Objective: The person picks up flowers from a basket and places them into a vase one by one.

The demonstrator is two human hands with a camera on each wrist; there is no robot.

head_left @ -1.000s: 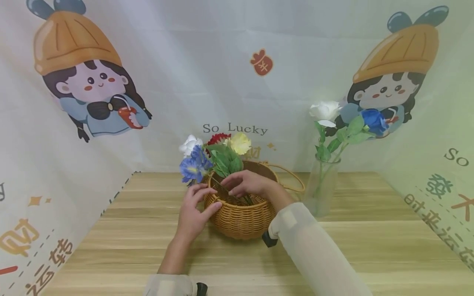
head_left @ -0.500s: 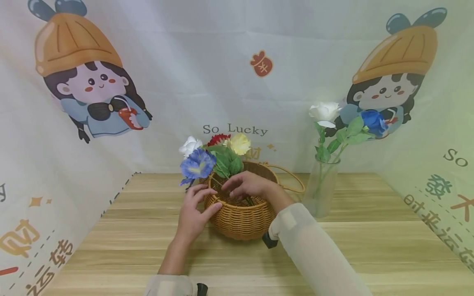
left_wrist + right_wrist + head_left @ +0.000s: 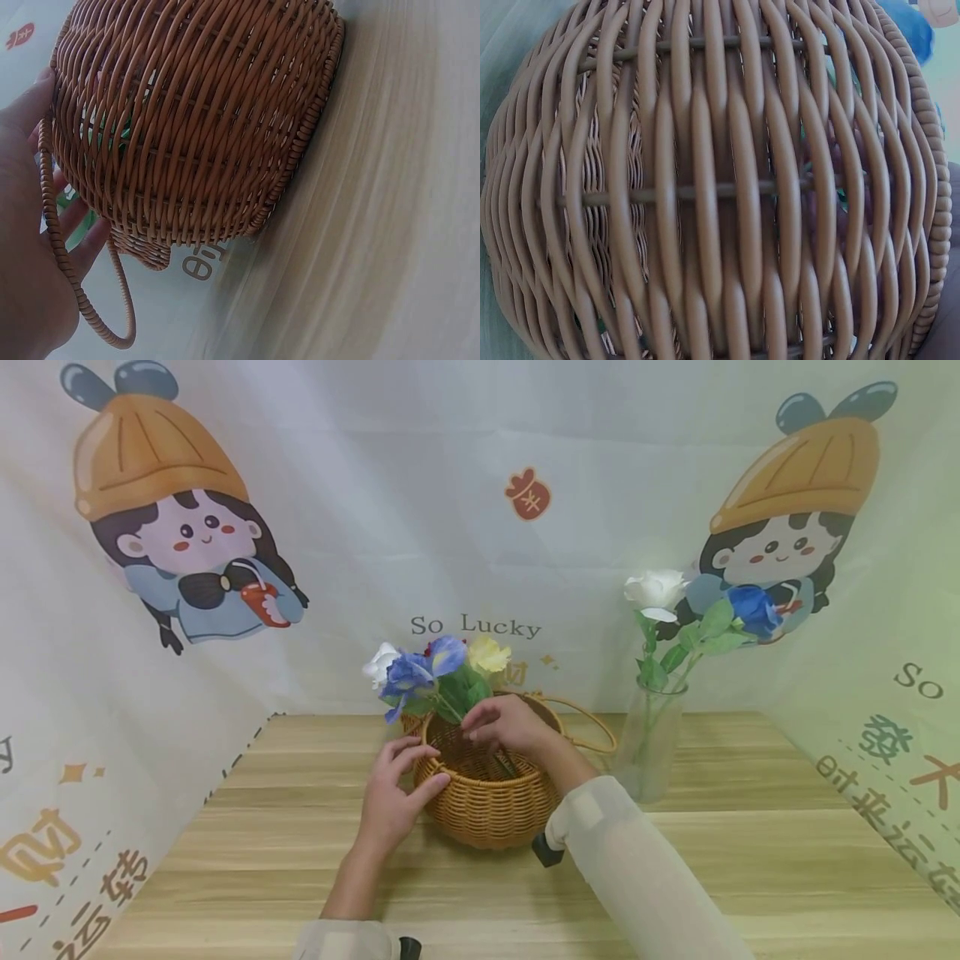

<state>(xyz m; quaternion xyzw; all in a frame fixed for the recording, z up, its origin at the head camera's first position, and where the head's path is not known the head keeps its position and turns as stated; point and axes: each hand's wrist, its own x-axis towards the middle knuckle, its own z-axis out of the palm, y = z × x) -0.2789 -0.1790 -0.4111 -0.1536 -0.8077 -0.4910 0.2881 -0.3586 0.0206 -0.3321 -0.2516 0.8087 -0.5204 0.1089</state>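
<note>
A brown wicker basket (image 3: pixel 487 810) (image 3: pixel 195 112) (image 3: pixel 720 187) stands upright on the table, holding artificial flowers. My left hand (image 3: pixel 390 789) (image 3: pixel 30 225) grips its left rim, thumb at the front and fingers behind. Above the basket opening, my right hand (image 3: pixel 517 731) pinches a thin stem leading up to the blue-purple blooms (image 3: pixel 410 677). Around these are a white flower (image 3: pixel 381 662) and a yellow flower (image 3: pixel 489 655); a red one is mostly hidden behind the blue petals. The lower stems are partly hidden by my right hand and the rim.
Right of the basket stands a clear glass vase (image 3: pixel 651 760) with a white rose (image 3: pixel 655 592) and a blue rose (image 3: pixel 753 612). The basket's loop handle (image 3: pixel 596 722) sticks out towards it. A printed cloth hangs behind the wooden table (image 3: pixel 262 860).
The blue-purple blooms have turned and shifted right, now covering much of the red flower. My right fingers have moved slightly up and right; my left hand has stayed on the rim.
</note>
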